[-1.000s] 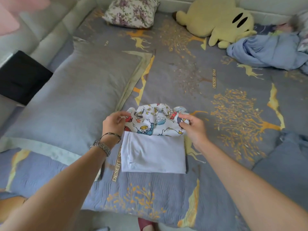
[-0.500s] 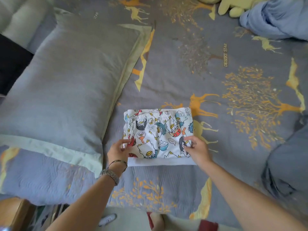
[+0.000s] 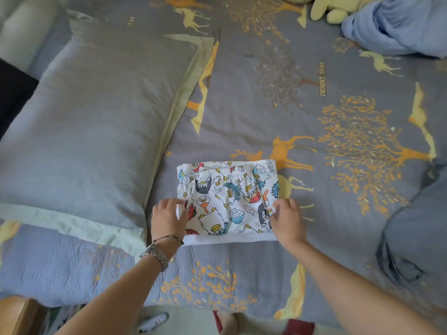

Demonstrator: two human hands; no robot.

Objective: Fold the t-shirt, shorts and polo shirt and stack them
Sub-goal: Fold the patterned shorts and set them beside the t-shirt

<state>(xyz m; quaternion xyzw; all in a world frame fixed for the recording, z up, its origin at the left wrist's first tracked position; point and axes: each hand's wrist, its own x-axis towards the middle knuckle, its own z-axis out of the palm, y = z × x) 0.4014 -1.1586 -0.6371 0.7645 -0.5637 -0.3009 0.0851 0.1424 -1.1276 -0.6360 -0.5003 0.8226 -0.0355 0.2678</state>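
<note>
A second ago the folded shorts [image 3: 228, 198] were held bunched just beyond the white t-shirt [image 3: 229, 239]; now they lie flat on top of it in the middle of the bed [image 3: 314, 274], only the t-shirt's near edge showing. The left hand [image 3: 168, 220] and right hand [image 3: 287, 220] have let go and rest at the shorts' two near corners, fingers loosely spread and touching the cloth, pinching nothing. Two of three pieces look stacked, and I'd guess the blue heap [image 3: 396, 26] far right is the polo, still unfolded
</note>
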